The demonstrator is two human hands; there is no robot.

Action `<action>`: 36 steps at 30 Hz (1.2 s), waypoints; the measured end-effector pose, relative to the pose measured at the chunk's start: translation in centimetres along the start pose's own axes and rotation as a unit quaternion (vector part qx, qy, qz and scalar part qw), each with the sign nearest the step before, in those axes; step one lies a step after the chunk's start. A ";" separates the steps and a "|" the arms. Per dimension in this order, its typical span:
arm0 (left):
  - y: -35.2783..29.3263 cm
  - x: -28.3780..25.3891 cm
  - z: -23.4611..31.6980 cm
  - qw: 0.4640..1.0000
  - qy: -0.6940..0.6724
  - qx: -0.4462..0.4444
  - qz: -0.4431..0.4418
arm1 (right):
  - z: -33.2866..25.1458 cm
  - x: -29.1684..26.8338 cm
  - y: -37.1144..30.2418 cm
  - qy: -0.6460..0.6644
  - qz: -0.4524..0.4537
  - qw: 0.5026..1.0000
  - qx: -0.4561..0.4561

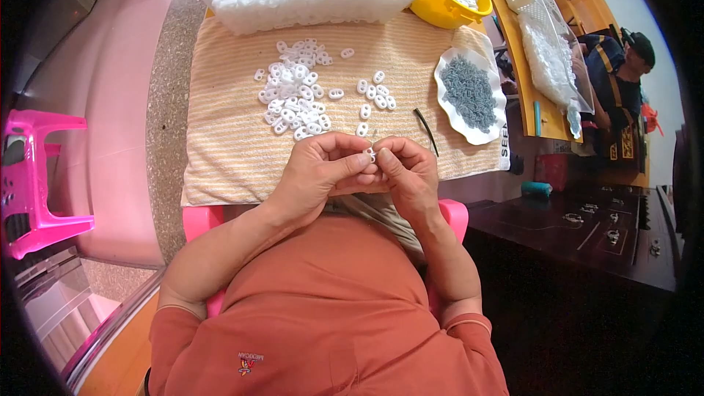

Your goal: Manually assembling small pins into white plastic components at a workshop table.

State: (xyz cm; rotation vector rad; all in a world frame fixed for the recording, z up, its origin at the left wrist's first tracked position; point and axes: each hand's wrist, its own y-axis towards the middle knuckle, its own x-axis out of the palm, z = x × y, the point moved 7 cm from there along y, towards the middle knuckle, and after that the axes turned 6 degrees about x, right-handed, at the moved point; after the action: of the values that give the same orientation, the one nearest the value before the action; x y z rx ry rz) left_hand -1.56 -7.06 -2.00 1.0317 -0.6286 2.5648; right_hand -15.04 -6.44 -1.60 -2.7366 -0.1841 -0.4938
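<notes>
My left hand [317,169] is closed, pinching a small white two-hole plastic piece [371,154] between thumb and fingertips. My right hand [408,176] is closed against the same piece from the other side. A thin greyish bit [375,134] sticks up by the fingertips, too small to make out. Just beyond my hands, several loose white two-hole pieces [381,91] lie on the striped towel [227,125]. A larger heap of them [293,92] is to their left. A thin black stick [425,132] rests right of my right hand, beside a scalloped white dish [484,135] of small grey pieces [469,92].
A clear plastic bin [315,7] full of white pieces stands at the far edge, with a yellow bucket [480,1] beside it. Pink stools [37,183] are at left. To the right, another person [612,81] sits at a wooden table [524,95] near a dark cabinet [565,227].
</notes>
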 end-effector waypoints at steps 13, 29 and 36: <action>-0.1 0.2 -0.2 1.000 -0.002 0.000 0.001 | -0.2 0.0 -0.1 -0.003 -0.009 1.000 -0.011; -0.6 0.2 -0.1 0.998 0.037 0.042 0.003 | -1.8 0.8 -1.1 -0.142 0.037 0.983 -0.113; -0.2 0.1 -0.3 0.999 0.025 0.034 0.000 | -1.5 0.4 -0.5 -0.100 0.015 0.992 -0.072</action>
State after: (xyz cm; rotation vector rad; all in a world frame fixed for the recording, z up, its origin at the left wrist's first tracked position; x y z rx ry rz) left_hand -1.70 -6.72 -2.06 0.9854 -0.5316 2.6198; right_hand -15.18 -6.49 0.00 -2.9235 -0.1642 -0.2313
